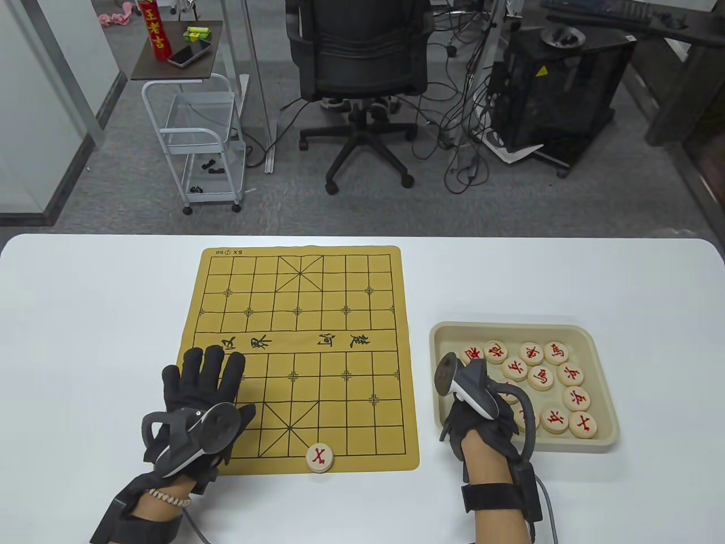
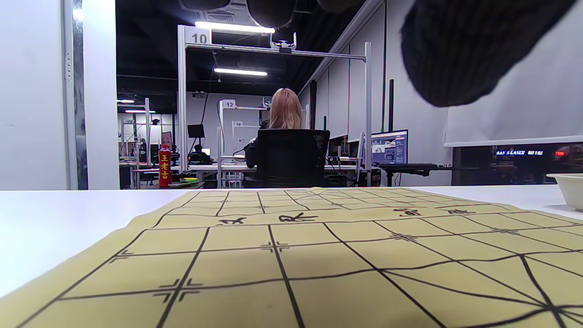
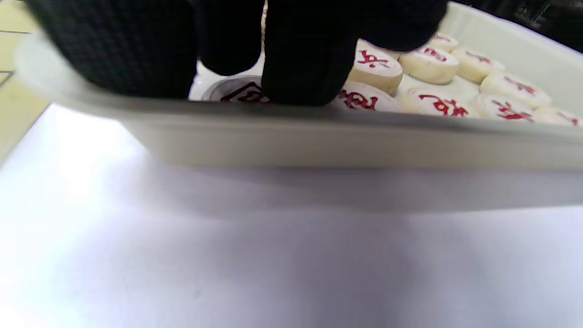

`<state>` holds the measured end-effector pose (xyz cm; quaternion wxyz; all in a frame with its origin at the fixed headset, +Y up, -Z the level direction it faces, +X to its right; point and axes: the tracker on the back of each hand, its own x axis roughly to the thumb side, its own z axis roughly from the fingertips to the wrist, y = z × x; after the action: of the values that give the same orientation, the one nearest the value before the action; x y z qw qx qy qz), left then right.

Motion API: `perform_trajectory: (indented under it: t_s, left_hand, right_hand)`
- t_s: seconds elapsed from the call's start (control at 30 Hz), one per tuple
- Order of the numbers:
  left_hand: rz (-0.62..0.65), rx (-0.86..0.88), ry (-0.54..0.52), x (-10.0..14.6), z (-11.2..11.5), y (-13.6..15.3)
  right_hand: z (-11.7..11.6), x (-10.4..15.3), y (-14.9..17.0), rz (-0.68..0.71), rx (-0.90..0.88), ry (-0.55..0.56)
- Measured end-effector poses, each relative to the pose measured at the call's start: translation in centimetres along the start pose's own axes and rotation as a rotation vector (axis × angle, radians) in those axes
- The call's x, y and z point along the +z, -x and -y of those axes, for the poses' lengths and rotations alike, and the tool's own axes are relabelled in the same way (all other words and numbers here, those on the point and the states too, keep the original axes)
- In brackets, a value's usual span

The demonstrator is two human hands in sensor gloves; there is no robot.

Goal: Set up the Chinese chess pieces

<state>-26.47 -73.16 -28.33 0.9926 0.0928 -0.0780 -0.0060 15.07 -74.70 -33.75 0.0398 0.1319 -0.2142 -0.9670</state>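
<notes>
A black office chair (image 1: 358,68) stands on the gray carpet floor (image 1: 396,209). A white cart (image 1: 195,141) is near it. Long ceiling lights (image 2: 234,27) shine.

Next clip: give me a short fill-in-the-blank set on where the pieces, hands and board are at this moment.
1. Exactly ____ round cream chess piece with a red character sits on the yellow grid-printed chess mat.
2. The remaining red-marked pieces lie in the beige rectangular ____.
3. The left hand rests flat on the mat's near-____ corner.
4. The right hand reaches into the ____.

Missing: one; tray; left; tray
</notes>
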Motion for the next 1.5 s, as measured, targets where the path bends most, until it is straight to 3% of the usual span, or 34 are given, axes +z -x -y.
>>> perform_trajectory:
  t_s: [0.1, 0.4, 0.53, 0.67, 0.73, 0.8, 0.97, 1.2, 1.33, 1.37, 1.43, 1.5]
  left_hand:
    - [0.000, -0.002, -0.001, 0.0, 0.0, 0.0]
    - [0.003, -0.002, -0.004, 0.0, 0.0, -0.1]
    - [0.004, 0.001, -0.005, 0.0, 0.0, 0.0]
    - [0.000, 0.007, -0.004, 0.0, 0.0, 0.1]
    - [-0.001, 0.008, 0.001, -0.1, 0.1, 0.1]
    - [0.000, 0.008, 0.005, -0.1, 0.1, 0.1]
    - [0.003, 0.003, 0.007, 0.0, 0.2, 0.1]
    - [0.005, -0.003, 0.014, 0.0, 0.2, 0.0]
    - [0.004, -0.001, 0.015, 0.0, 0.2, 0.1]
    - [0.004, -0.001, 0.015, 0.0, 0.2, 0.1]
    - [0.005, -0.001, 0.016, 0.0, 0.2, 0.1]
    - [0.005, -0.001, 0.016, 0.0, 0.2, 0.1]
  right_hand:
    - [-0.2, -0.7, 0.0, -0.016, 0.005, -0.031]
    - [-0.7, -1.2, -0.7, -0.039, 0.095, 0.018]
    - [-0.9, -0.9, -0.2, -0.015, 0.115, 0.142]
    - [0.6, 0.6, 0.5, -0.039, 0.068, 0.302]
    - [1.6, 2.0, -0.2, 0.026, 0.024, 0.370]
    - [2.2, 4.1, -1.9, 0.202, -0.012, 0.405]
    - [0.5, 8.5, -7.8, 0.500, -0.013, 0.378]
    - [-4.0, 10.3, -13.9, 0.636, 0.141, 0.302]
    - [-5.1, 10.1, -14.7, 0.621, 0.159, 0.294]
    - [-5.0, 10.1, -14.7, 0.628, 0.162, 0.239]
    - [-4.4, 10.0, -14.0, 0.635, 0.131, 0.181]
    - [-2.9, 9.9, -12.6, 0.596, 0.090, 0.214]
